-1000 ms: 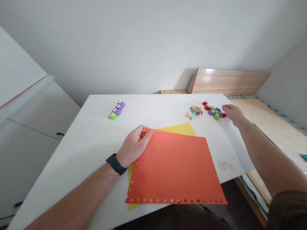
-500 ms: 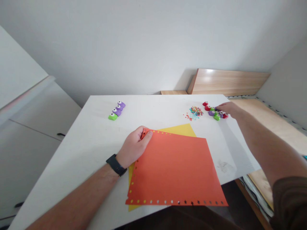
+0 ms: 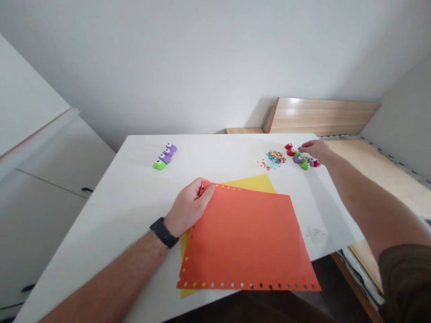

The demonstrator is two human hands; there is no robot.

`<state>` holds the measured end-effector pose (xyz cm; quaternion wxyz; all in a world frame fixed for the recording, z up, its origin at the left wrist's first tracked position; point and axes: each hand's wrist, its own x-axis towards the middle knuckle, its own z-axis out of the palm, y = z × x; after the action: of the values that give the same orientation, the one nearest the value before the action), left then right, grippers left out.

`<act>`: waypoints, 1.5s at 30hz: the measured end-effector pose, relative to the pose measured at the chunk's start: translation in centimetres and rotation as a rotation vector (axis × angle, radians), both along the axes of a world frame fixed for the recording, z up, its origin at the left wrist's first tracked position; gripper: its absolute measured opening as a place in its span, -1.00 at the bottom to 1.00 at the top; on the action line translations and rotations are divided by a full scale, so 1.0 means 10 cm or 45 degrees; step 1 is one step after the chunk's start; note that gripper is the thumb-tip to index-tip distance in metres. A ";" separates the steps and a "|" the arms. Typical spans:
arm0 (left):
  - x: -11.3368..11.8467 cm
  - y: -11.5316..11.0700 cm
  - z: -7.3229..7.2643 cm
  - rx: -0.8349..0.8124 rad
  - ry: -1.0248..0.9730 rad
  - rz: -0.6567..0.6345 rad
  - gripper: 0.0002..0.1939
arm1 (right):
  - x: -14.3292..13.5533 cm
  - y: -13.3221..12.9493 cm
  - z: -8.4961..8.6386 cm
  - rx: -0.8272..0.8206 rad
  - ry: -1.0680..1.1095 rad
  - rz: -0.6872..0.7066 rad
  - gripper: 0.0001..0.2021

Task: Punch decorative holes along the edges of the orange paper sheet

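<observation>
My left hand [image 3: 191, 204] pinches the upper left corner of an orange sheet [image 3: 249, 237], thumb on top. Small punched holes run along its left, bottom and part of its top edge. Beneath it lies a yellow sheet [image 3: 256, 183], partly covered. At the right back, my right hand [image 3: 314, 150] has its fingers closed on a purple punch [image 3: 301, 148], mostly hidden by the fingertips. Around it sit several red, green and purple punches with googly eyes, among them a green one [image 3: 305, 166].
Colourful paper bits [image 3: 276, 157] lie in a pile left of the right-hand punches. Several purple and green punches [image 3: 164, 157] stand in a row at the back left of the white table [image 3: 111, 193]. A wooden headboard [image 3: 323, 115] rises behind, right.
My right hand has shifted slightly left and up, and the purple punch at its fingertips has moved with it. My left hand keeps its hold on the orange sheet.
</observation>
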<state>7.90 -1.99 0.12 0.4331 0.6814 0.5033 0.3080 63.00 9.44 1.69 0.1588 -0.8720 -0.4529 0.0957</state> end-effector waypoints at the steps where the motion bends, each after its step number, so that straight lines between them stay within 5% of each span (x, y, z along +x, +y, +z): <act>1: 0.00 0.00 0.00 -0.001 0.001 0.001 -0.64 | -0.01 0.01 0.00 -0.005 -0.007 0.009 -0.60; 8: 0.01 -0.01 0.01 -0.003 -0.005 0.001 -0.64 | -0.03 0.03 0.00 -0.079 -0.038 0.055 -0.73; 22: 0.02 -0.02 0.03 -0.021 -0.051 0.027 -0.65 | 0.02 0.01 -0.04 -0.008 -0.051 0.015 -0.65; 34: 0.00 -0.02 0.03 0.021 0.005 0.014 -0.65 | 0.01 -0.44 -0.06 0.282 -0.040 -0.088 -0.54; 39: 0.01 -0.02 0.04 0.035 0.027 0.006 -0.64 | 0.02 -0.74 -0.15 0.323 0.060 -0.078 -0.33; 45: 0.00 -0.02 0.04 0.041 0.042 0.006 -0.65 | -0.12 -0.88 -0.23 0.142 0.020 0.197 0.14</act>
<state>7.89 -2.20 0.56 0.4129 0.6920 0.5070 0.3060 61.78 0.63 -0.63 0.2028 -0.8235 -0.5223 0.0892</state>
